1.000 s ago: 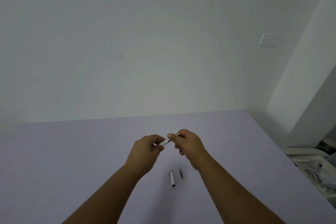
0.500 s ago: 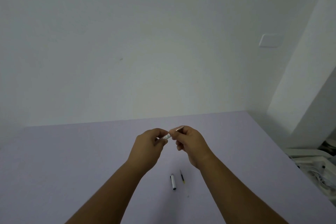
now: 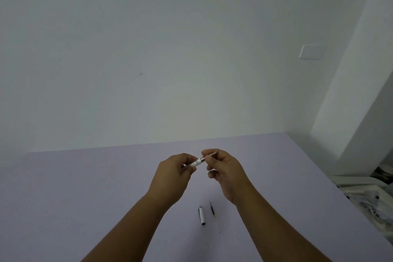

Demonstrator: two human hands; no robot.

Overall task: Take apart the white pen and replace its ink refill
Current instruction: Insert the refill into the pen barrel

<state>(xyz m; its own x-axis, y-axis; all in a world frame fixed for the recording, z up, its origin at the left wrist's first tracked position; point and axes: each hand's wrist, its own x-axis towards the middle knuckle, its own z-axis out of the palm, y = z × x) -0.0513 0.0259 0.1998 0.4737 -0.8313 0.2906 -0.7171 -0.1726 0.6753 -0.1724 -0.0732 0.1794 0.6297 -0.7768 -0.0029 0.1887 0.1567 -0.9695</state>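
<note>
I hold the white pen barrel point(image 3: 197, 162) above the lilac table, my left hand point(image 3: 176, 173) closed around its lower end. My right hand point(image 3: 225, 169) pinches a thin rod at the barrel's upper end, the ink refill point(image 3: 210, 155), which pokes out past my fingertips. Most of the barrel is hidden inside my left fist. On the table below my hands lie the white pen cap point(image 3: 202, 215) with a dark clip and, just right of it, a thin dark refill point(image 3: 212, 209) with a yellowish end.
The lilac table point(image 3: 85, 198) reaches the white wall at the back and ends in an edge on the right. Past that edge sit white objects and cables point(image 3: 370, 195). A white wall plate point(image 3: 311, 51) is high on the right.
My hands have drawn slightly apart, so more of the white barrel shows between them. The thin refill now sticks out past my right fingertips. Cap and spare refill lie unmoved.
</note>
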